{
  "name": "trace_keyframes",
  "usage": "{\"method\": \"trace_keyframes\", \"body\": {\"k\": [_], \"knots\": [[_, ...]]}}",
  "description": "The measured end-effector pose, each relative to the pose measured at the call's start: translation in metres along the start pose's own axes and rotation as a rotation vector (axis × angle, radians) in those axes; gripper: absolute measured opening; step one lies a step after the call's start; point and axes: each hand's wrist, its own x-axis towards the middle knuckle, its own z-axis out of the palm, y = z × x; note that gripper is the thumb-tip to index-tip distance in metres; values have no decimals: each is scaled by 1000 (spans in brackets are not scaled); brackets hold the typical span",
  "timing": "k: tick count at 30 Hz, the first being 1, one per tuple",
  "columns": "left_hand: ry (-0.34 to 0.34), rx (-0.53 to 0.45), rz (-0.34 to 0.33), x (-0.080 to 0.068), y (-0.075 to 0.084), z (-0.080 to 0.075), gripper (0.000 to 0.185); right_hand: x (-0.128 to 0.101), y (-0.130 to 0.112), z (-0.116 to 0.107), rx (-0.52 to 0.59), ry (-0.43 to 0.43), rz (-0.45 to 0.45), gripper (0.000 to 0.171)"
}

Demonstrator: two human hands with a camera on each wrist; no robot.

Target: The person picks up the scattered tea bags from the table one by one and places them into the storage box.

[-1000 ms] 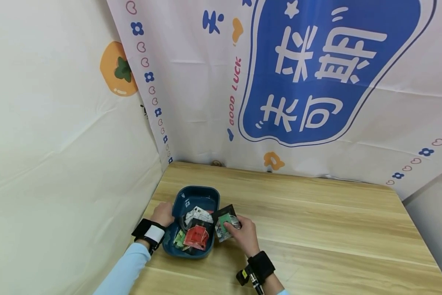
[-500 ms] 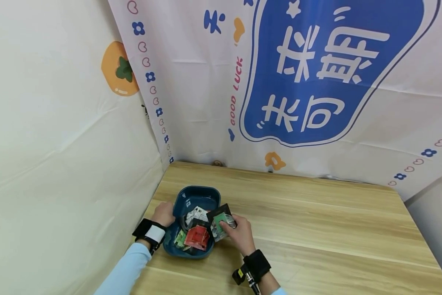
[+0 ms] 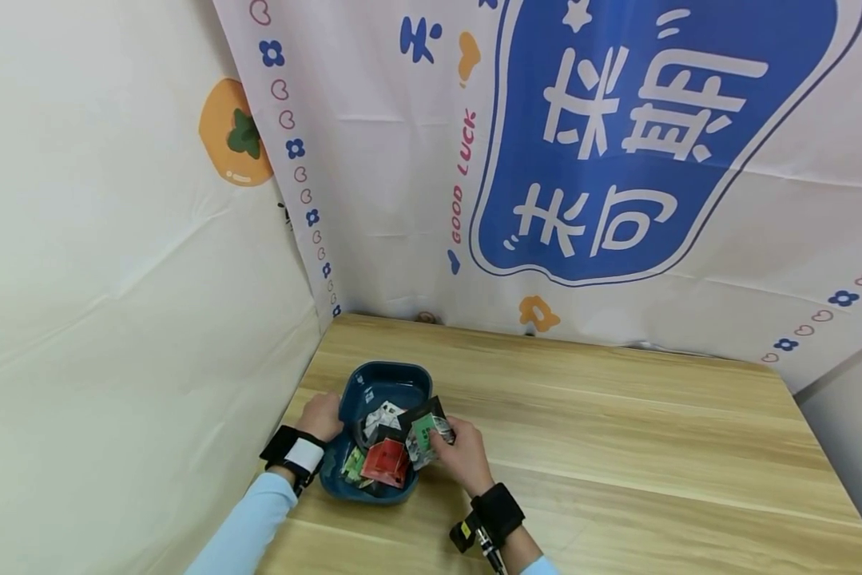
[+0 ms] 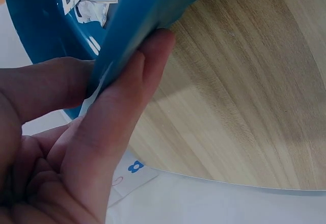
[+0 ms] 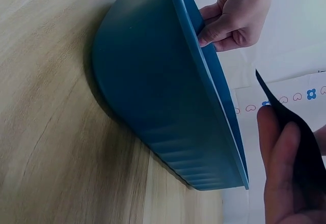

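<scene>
Our left hand (image 4: 76, 152) on the rim of a blue plastic bowl (image 4: 147, 10)

We pinch the bowl's edge, thumb on the inner side and a finger (image 4: 127, 107) stretched along the outer wall. Inside the bowl we see a few white paper packets (image 4: 91, 0) with dark print. The bowl rests on a light wooden tabletop (image 4: 244, 96) with a clear grain. Past the table's edge we see a white cloth (image 4: 204, 203), with a small blue flower print (image 4: 135, 167) near our hand.
</scene>
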Motion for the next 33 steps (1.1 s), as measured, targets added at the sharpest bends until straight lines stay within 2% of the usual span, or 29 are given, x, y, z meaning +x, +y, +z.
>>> {"method": "trace_keyframes", "body": {"k": [13, 24, 33], "knots": [[-5, 1, 7, 1, 2, -1, 9, 6, 1, 4, -15, -11, -19, 16], [-21, 4, -30, 1, 1, 2, 8, 10, 0, 9, -21, -6, -27, 18], [-12, 9, -7, 0, 3, 0, 8, 13, -2, 13, 37, -20, -11, 15]]}}
